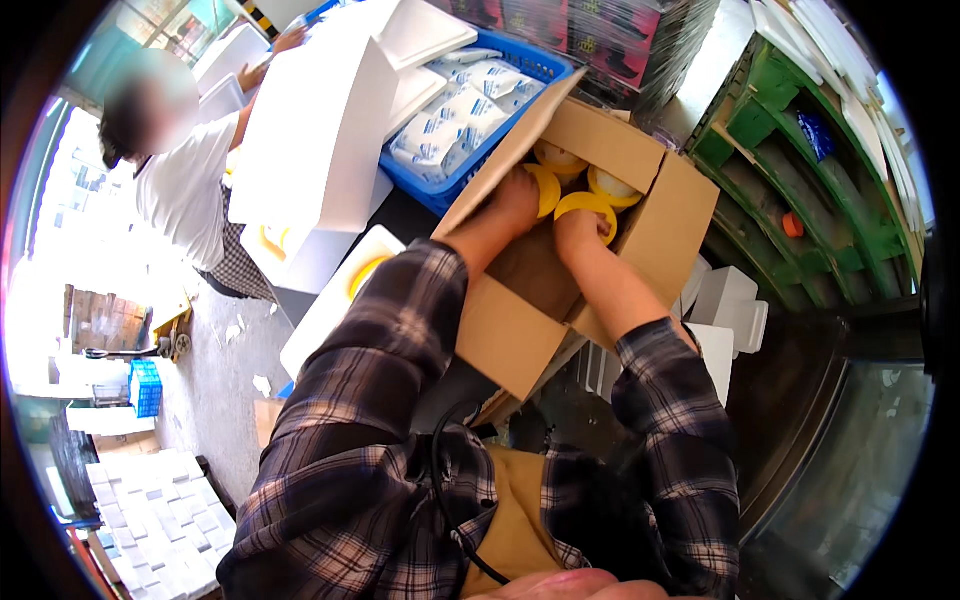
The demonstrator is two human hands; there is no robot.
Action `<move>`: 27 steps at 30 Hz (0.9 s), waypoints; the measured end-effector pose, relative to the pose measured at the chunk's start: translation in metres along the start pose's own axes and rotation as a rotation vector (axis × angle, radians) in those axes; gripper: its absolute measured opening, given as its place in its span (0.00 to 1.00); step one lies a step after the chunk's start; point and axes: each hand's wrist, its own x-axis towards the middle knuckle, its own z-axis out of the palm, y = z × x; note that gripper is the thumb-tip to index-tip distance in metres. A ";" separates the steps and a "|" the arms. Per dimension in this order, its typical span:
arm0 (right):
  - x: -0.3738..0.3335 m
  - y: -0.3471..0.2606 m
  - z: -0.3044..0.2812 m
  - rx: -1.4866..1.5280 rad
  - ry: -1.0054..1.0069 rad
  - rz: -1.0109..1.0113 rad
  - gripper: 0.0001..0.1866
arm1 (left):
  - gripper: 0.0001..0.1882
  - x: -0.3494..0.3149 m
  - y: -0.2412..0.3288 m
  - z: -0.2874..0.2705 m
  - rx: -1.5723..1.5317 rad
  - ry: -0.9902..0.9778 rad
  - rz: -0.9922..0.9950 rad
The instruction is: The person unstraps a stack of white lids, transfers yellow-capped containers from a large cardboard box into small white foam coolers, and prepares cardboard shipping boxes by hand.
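Note:
An opened cardboard box stands in front of me with its flaps spread. Inside its far end sit several round yellow-rimmed tubs, some with pale tops. My left hand reaches in past the left flap, its fingers closed at the side of one yellow tub; the fingertips are partly hidden. Beside it, my right hand is closed on the rim of another yellow tub, with its fingers bent over the edge. The near part of the box shows bare brown cardboard.
Left of the box, a blue basket holds white printed packs. White foam boxes stand beside it, one with a yellow round thing inside. Another person works behind them. Green pallets lean at the right, near wrapped cartons.

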 end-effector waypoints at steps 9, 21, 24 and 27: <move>-0.114 0.083 -0.066 0.579 0.359 -0.131 0.15 | 0.15 -0.052 -0.056 -0.057 -0.663 0.218 -0.069; -0.355 0.003 -0.118 2.043 0.490 -0.370 0.14 | 0.22 -0.447 -0.207 -0.117 -1.666 0.670 -0.520; -0.377 -0.092 -0.104 2.113 0.176 -0.479 0.12 | 0.17 -0.499 -0.197 -0.074 -1.641 0.534 -0.642; -0.383 -0.171 -0.084 2.192 -0.023 -0.402 0.14 | 0.16 -0.513 -0.185 -0.025 -1.454 0.393 -0.598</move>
